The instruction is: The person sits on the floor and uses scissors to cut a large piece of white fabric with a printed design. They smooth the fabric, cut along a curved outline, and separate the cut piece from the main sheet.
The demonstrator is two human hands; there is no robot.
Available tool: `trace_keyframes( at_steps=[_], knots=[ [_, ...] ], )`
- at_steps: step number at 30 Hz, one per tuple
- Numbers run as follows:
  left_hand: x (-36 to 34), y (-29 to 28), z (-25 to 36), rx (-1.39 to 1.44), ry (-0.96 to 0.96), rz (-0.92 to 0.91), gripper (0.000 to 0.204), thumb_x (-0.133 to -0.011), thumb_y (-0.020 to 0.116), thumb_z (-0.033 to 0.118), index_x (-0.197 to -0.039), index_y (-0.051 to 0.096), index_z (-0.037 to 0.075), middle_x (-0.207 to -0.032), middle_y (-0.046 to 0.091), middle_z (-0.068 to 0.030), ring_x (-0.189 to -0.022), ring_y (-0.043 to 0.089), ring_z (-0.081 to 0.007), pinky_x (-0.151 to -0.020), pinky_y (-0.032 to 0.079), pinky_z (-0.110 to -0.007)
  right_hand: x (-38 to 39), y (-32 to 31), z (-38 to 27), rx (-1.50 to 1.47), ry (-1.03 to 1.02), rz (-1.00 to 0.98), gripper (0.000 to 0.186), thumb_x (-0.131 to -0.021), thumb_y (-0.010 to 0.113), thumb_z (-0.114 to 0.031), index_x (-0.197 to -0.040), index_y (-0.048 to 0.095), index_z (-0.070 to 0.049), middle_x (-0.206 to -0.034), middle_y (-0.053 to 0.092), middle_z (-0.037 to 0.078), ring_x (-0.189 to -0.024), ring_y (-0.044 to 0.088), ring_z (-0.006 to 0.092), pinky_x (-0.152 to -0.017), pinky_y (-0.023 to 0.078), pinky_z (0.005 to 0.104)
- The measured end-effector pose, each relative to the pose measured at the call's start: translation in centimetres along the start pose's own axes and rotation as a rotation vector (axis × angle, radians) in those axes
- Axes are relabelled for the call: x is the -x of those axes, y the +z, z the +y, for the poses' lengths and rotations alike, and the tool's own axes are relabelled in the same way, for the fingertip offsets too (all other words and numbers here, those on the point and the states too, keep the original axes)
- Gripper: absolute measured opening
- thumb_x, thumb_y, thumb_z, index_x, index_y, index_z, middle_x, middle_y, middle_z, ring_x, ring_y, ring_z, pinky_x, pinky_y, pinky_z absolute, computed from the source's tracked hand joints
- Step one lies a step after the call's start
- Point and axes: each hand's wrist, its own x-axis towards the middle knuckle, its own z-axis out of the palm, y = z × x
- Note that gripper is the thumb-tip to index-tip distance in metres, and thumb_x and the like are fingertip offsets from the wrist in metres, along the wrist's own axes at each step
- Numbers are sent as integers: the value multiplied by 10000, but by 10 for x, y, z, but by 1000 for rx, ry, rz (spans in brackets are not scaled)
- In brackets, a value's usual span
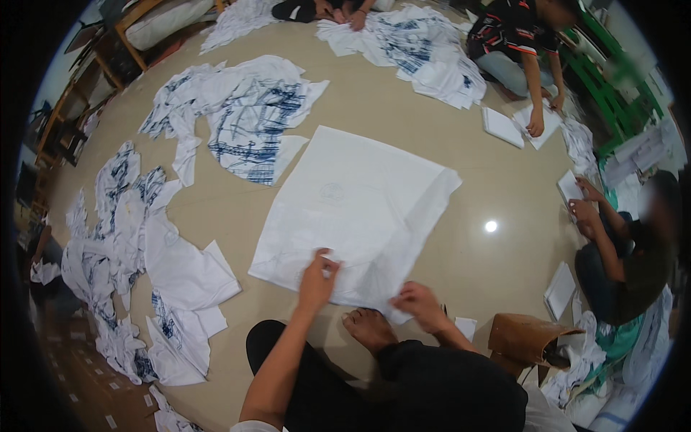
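A large white cloth piece [360,187] lies spread on the floor in front of me, with a faint round mark in its upper part. My left hand [315,281] is over its near part, fingers curled and thumb drawn in, pinching the cloth. At the near right corner, my right hand [423,306] grips the edge between closed fingers, and the cloth is creased and slightly raised there. Whether the piece has one layer or two I cannot tell. My bare foot [368,330] rests just below the near edge.
Heaps of white cloth with blue print [248,119] lie ahead and to the left [122,252]. A brown bag [529,340] stands at my right. A person at the far right [515,43] and another at the right [626,252] handle folded white pieces [502,127].
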Motion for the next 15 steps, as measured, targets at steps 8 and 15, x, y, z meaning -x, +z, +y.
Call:
trace_keyframes(
  at_steps=[8, 15],
  knots=[
    [25, 68, 60, 183, -107, -501, 374, -987, 692, 275, -1197, 597, -19, -1125, 691, -294, -1005, 687, -424, -856, 534, -472, 3, 81, -7, 111, 137, -572, 235, -925, 770, -148, -1065, 719, 34, -930, 736, 93, -824, 689, 172, -758, 548, 319],
    [35, 77, 60, -26, 150, -151, 369, -958, 722, 233, -1219, 607, 1, -1070, 657, -220, -979, 655, -397, -860, 529, -465, -43, -16, 37, 306, -116, 392, 247, -954, 696, -131, -1149, 648, 13, -881, 686, 58, -747, 665, 154, -670, 541, 292]
  ],
)
